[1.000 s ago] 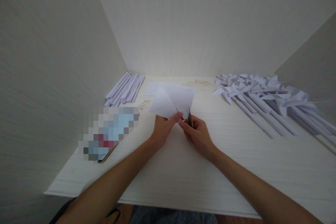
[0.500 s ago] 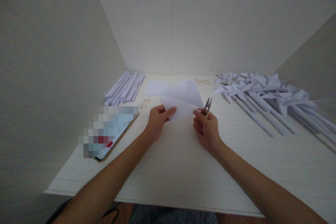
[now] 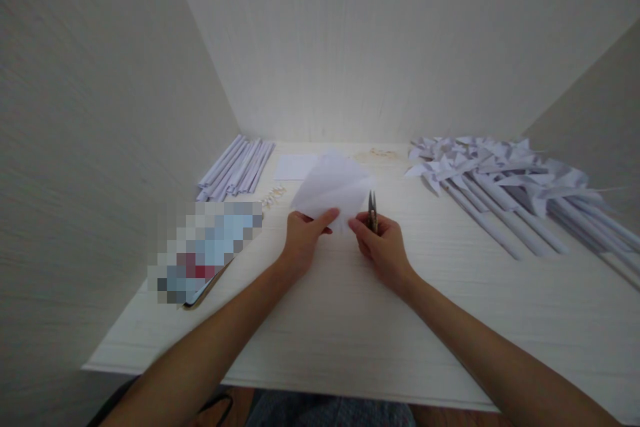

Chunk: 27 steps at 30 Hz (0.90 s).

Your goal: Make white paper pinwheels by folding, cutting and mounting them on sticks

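Between my hands is a white sheet of paper [image 3: 334, 180], turned cornerwise with one corner pointing away from me. My left hand [image 3: 304, 240] pinches its near left side, thumb on top. My right hand [image 3: 381, 243] is closed round a small pair of thread snips [image 3: 372, 212], their pointed blades sticking up past the fingers. The right thumb and forefinger are at the sheet's near right edge; whether they grip it is hard to tell. Behind the sheet, partly covered by it, a second piece of white paper [image 3: 290, 167] lies flat on the table.
Rolled paper sticks [image 3: 237, 170] are piled at the back left, with small whitish bits [image 3: 273, 196] near them. A phone [image 3: 215, 253], partly blurred out, rests at the left. Several paper pinwheels [image 3: 480, 170] on sticks cover the right. Small beige pieces [image 3: 383, 153] lie at the back.
The sheet has turned so a corner now points away, and it has shifted slightly left. My right hand has come left, nearer my left hand, with the snips now upright.
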Available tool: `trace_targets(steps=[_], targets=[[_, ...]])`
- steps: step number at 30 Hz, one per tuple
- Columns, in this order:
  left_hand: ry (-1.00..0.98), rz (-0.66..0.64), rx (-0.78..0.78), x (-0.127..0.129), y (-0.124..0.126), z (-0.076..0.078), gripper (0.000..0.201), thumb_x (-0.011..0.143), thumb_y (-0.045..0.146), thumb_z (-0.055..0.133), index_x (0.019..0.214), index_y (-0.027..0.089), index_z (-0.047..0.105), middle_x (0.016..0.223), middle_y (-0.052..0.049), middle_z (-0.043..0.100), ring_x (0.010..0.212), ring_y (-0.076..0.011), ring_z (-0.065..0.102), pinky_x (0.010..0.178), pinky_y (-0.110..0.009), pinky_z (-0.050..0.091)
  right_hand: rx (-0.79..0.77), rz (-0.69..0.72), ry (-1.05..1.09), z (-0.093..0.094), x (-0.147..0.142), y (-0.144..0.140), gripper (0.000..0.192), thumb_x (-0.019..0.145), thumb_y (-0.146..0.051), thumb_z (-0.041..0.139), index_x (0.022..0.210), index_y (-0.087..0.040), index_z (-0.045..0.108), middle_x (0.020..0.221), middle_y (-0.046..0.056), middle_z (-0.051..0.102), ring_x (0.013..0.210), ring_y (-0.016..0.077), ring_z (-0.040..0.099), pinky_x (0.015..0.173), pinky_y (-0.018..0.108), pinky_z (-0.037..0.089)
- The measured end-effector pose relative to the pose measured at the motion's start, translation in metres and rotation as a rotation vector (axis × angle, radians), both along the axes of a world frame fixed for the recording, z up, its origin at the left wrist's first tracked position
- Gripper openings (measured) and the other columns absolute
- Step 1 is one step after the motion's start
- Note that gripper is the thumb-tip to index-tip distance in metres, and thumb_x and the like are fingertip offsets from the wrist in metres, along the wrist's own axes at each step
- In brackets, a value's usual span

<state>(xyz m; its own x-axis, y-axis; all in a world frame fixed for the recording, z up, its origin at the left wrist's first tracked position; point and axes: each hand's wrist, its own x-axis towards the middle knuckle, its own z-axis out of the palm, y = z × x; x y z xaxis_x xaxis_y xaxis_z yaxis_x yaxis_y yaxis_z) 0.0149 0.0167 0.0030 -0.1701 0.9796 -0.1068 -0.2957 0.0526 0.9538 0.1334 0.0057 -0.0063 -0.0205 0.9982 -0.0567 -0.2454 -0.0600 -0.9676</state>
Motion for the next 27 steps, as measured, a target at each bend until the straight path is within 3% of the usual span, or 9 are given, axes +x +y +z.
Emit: trace_targets(steps=[7,13,19,27], targets=[[0.01,-0.099,-0.029,0.0026,-0.0022,-0.002,0.019,0.047,0.026,0.073,0.057,0.013,0.064,0.054,0.001,0.059,0.042,-0.006,0.044,0.038,-0.018,0.032,0.102,0.127,-0.18,-0.0015,-0.0005,-0.0035,0.032,0.07,-0.039,0.057,0.053,-0.018,0.04,0.039,-0.009,0.031,0.035,0.0036,0.024,0.033,0.02,0.015],[0.037,-0.005,-0.015,0.0021,-0.0005,-0.0034,0.019,0.046,0.026,0.073,0.052,0.013,0.06,0.049,0.002,0.055,0.041,-0.006,0.042,0.039,-0.019,0.032,0.088,0.149,-0.219,-0.0021,0.0002,-0.0022,0.021,0.067,-0.035,0.06,0.061,-0.018,0.049,0.041,-0.009,0.033,0.036,0.0044,0.026,0.034,0.02,0.017],[-0.039,-0.041,-0.037,0.0018,-0.0008,-0.0006,0.019,0.047,0.024,0.072,0.059,0.015,0.063,0.061,0.001,0.06,0.049,-0.0076,0.048,0.042,-0.019,0.035,0.038,0.135,-0.112,-0.0033,-0.0002,-0.002,0.021,0.064,-0.035,0.063,0.066,-0.017,0.053,0.042,-0.01,0.034,0.034,0.0036,0.025,0.033,0.02,0.016],[-0.034,0.013,-0.06,0.0013,-0.0001,-0.0004,0.019,0.045,0.023,0.073,0.051,0.013,0.059,0.053,0.002,0.057,0.047,-0.0075,0.046,0.041,-0.019,0.033,0.02,0.146,0.015,-0.0036,-0.0001,-0.0007,0.017,0.063,-0.03,0.064,0.068,-0.017,0.055,0.04,-0.011,0.032,0.032,0.0027,0.023,0.032,0.019,0.015]])
